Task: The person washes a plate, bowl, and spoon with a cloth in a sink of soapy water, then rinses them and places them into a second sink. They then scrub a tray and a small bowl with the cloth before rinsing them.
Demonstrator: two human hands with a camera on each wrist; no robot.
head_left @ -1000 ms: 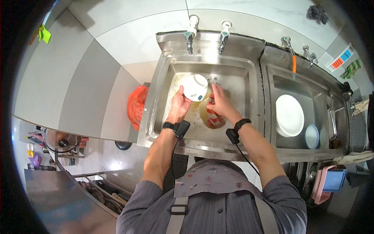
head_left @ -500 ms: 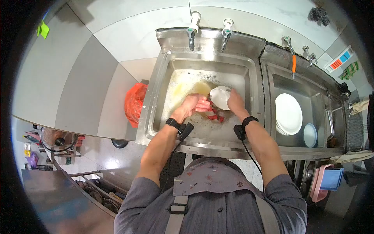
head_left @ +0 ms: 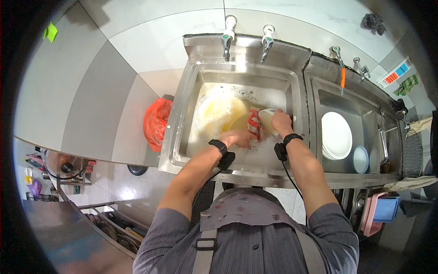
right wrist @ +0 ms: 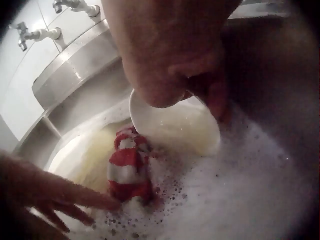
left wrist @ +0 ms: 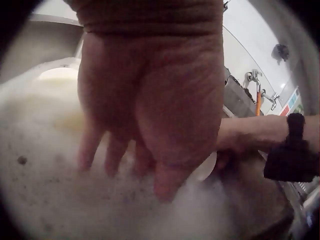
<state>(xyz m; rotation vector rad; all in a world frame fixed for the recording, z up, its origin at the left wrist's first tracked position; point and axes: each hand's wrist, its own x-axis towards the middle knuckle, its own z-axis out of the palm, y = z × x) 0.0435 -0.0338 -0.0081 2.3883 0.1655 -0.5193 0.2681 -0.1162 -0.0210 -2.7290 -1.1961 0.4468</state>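
Observation:
My right hand (head_left: 281, 121) grips a white bowl (right wrist: 172, 125) by its rim, tilted with its lower side in the soapy water at the right of the sink (head_left: 181, 112). Cloudy liquid shows inside the bowl in the right wrist view. Beside it, a red-and-white striped cloth (right wrist: 129, 172) sticks up out of the suds. My left hand (head_left: 237, 137) reaches in from the near left, close to the cloth. Its fingers (left wrist: 116, 157) are spread and fairly straight, tips dipping into the foam. A large pale dish (head_left: 214, 107) lies partly under the suds behind.
In the basin to the right are stacked white plates (head_left: 336, 132) and a light blue bowl (head_left: 361, 160). Two taps (head_left: 226, 41) stand over the back edge of the soapy sink. A red plastic bag (head_left: 157, 123) hangs at its left side.
The white bowl passed from the left hand to the right, which now holds it tilted low in the water. The left hand went down into the suds near the cloth.

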